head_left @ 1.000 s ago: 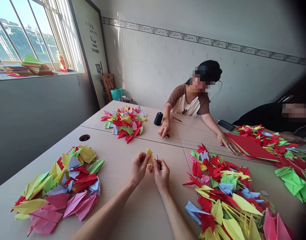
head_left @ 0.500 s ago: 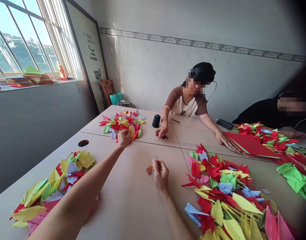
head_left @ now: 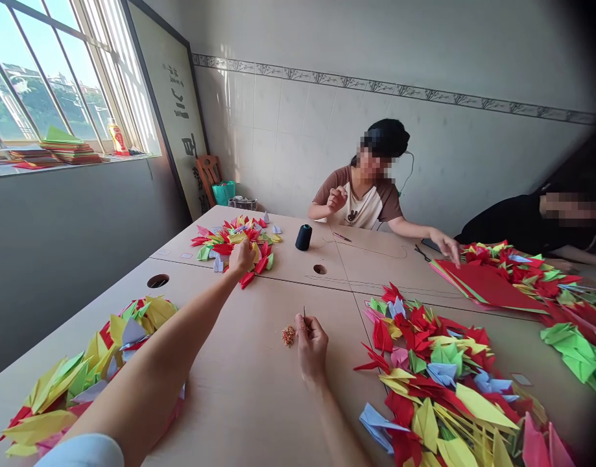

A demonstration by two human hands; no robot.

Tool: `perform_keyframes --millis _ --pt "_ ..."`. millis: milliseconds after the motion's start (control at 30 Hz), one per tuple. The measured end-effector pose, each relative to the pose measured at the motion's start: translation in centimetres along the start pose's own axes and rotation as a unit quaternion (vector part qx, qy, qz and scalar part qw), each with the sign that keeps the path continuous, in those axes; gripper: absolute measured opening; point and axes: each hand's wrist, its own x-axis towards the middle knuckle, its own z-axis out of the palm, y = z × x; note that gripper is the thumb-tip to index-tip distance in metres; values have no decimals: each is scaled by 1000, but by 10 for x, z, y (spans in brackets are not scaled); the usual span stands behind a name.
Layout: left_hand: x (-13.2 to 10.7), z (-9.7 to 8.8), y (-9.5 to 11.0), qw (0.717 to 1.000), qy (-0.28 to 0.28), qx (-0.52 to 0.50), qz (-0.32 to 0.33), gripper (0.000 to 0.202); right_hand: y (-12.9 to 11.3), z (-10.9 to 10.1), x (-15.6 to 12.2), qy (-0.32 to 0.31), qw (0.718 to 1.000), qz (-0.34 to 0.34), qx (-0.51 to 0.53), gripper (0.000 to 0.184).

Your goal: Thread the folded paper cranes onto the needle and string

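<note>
My left hand [head_left: 242, 257] reaches across to the far pile of folded paper pieces [head_left: 224, 227]. Its fingers are curled together at the pile's near edge, and what they pinch is hidden. A red folded paper piece [head_left: 248, 279] lies just below that hand. Nearer to me, my right hand [head_left: 312, 347] is closed, pinching a thin dark needle [head_left: 304, 312] that points upward. Beside its thumb is a small heap of tiny orange-red beads [head_left: 288, 336] on the table [head_left: 249, 363].
More folded paper piles lie at the left [head_left: 103, 350] and right [head_left: 434, 370]. A black thread spool [head_left: 303, 237] stands near a round table hole [head_left: 320, 269]. Across the table, a person [head_left: 360, 188] reaches to stacked paper sheets [head_left: 492, 285]; another person [head_left: 502, 217] is at the right.
My left hand stays at the far pile; a red piece now shows below it. The person opposite has raised one hand from the table and lifted the other off the paper sheets.
</note>
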Motion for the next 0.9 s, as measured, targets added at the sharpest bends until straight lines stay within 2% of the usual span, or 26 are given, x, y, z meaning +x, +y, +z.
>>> perform_keyframes --millis 333,467,600,733,833,900 --pt "20 -5 -7 997 29 65 -12 14 -1 1 -1 -5 1000 5 1 23" --pt "21 -4 -12 997 31 70 -14 13 2 1 0 -4 1000 -5 0 23" --pt "20 -11 -14 997 31 65 -8 11 0 1 -1 1 1000 13 4 22" --pt "22 -34 -11 998 29 54 9 13 -3 0 -2 8 999 33 6 22" --pt "21 -66 -11 999 16 42 29 14 -2 -1 -2 9 999 34 -6 21" --pt "14 -92 -15 999 -13 30 42 14 -1 -1 -2 10 1000 28 -10 20"
